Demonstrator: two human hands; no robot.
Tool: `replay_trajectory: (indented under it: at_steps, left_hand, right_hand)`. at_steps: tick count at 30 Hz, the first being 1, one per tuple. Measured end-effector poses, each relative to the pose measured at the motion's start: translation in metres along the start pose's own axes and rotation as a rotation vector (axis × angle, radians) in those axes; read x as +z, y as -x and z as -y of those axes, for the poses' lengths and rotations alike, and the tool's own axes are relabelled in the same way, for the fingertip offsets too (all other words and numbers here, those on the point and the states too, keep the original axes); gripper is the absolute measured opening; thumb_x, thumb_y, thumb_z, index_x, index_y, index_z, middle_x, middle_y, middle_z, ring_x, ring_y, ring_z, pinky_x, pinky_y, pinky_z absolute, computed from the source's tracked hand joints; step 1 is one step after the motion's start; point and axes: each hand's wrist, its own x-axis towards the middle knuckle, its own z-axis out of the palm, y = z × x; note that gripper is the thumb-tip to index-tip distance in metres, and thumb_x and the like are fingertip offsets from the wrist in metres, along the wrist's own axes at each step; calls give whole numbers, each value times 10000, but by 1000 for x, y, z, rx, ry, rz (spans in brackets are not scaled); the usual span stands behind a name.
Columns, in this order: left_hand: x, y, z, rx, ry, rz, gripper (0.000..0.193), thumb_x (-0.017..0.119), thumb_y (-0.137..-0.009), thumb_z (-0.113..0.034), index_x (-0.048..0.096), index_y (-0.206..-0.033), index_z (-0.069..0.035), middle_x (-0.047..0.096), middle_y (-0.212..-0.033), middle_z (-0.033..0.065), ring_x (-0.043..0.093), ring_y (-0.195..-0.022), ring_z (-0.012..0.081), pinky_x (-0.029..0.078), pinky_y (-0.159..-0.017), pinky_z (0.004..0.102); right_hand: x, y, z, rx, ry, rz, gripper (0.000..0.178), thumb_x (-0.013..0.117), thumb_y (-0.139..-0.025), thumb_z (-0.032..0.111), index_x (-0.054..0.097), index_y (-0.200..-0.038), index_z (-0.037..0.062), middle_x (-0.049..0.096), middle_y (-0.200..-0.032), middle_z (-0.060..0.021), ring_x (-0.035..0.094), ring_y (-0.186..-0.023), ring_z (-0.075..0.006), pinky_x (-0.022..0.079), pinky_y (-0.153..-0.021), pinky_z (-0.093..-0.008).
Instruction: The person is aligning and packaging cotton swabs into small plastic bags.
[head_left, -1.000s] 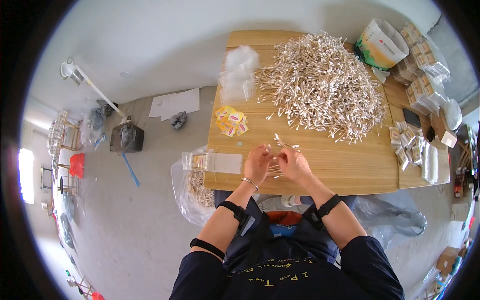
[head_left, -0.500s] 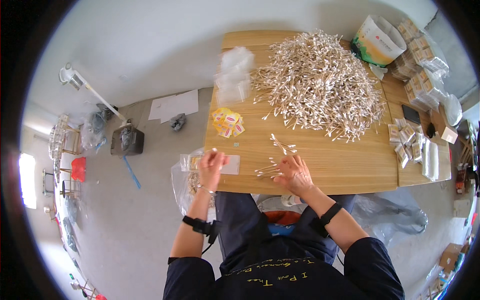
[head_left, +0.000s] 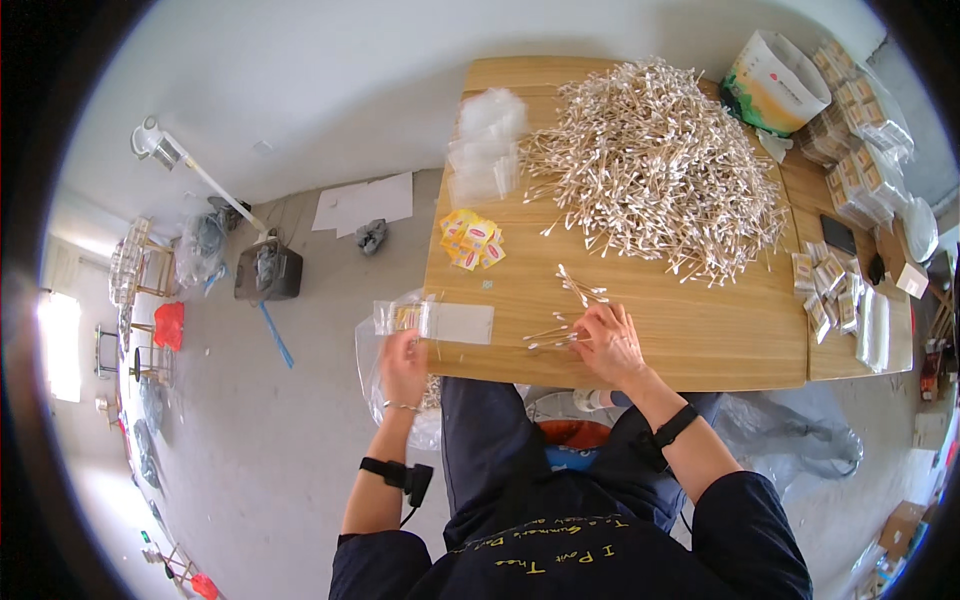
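Note:
My right hand [head_left: 611, 343] rests at the table's front with its fingers curled and thumb pressed to the ends of a few loose cotton swabs [head_left: 546, 341]. Just beyond it lies another small bunch of swabs [head_left: 580, 288]. My left hand [head_left: 404, 365], smeared by motion, is at the table's front-left edge, so its grip is unclear. Above that hand, a small clear packet of swabs [head_left: 408, 317] lies against a white card [head_left: 464, 324]. A great heap of cotton swabs [head_left: 660, 170] covers the back of the table.
Yellow printed slips [head_left: 470, 240] and clear plastic bags [head_left: 487, 146] lie on the left. A large plastic bag [head_left: 371, 362] hangs at the near-left edge. Rightward are small swab packs [head_left: 828, 285], a phone [head_left: 838, 234], a white bag [head_left: 775, 85] and stacked wrapped packs [head_left: 865, 105].
My left hand has dropped back from above the white card to the table edge, uncovering the packet. My right hand stays by the loose swabs. The whole view has shifted slightly.

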Motion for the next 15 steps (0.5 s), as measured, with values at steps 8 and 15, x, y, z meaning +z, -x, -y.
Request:
replay_trajectory:
  at_steps: [8, 15]
  left_hand:
    - [95, -2, -108, 425, 14, 455, 54, 641, -789, -101, 636, -835, -73, 585, -841, 88, 570, -858, 293, 481, -763, 384]
    - [114, -17, -114, 395, -131, 635, 58, 619, -785, -92, 630, -830, -57, 580, -885, 96, 569, -921, 287, 480, -800, 383]
  right_hand:
    - [-2, -6, 4, 39, 32, -15, 495, 761, -638, 228, 568, -1086, 142, 495, -1142, -70, 436, -1102, -310, 362, -930, -448]
    - [0, -3, -7, 57, -2, -28, 788, 787, -608, 259, 423, -1298, 150, 409, -1291, -107, 371, -1197, -348, 302, -1002, -487]
